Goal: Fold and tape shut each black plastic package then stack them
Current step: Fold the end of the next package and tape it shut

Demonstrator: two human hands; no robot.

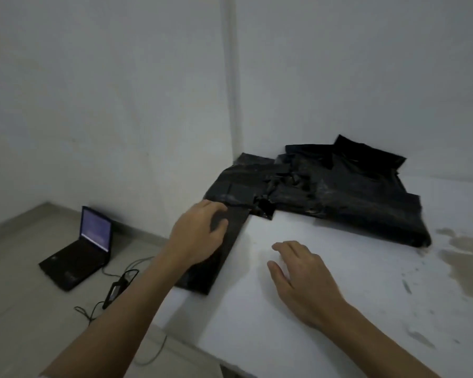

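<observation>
One flat package (221,249) is pressed at the bench (325,309) edge by the open left hand (197,233). The right hand (298,271) hovers open, empty. A loose pile (325,186) lies far right; most work appears left.

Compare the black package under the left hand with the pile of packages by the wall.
The package under the left hand lies alone, flat and narrow at the table's left edge; the pile is several packages overlapping, bulkier and crumpled, in the corner. The hand touches the single one; nothing touches the pile. Both are glossy black plastic.
</observation>
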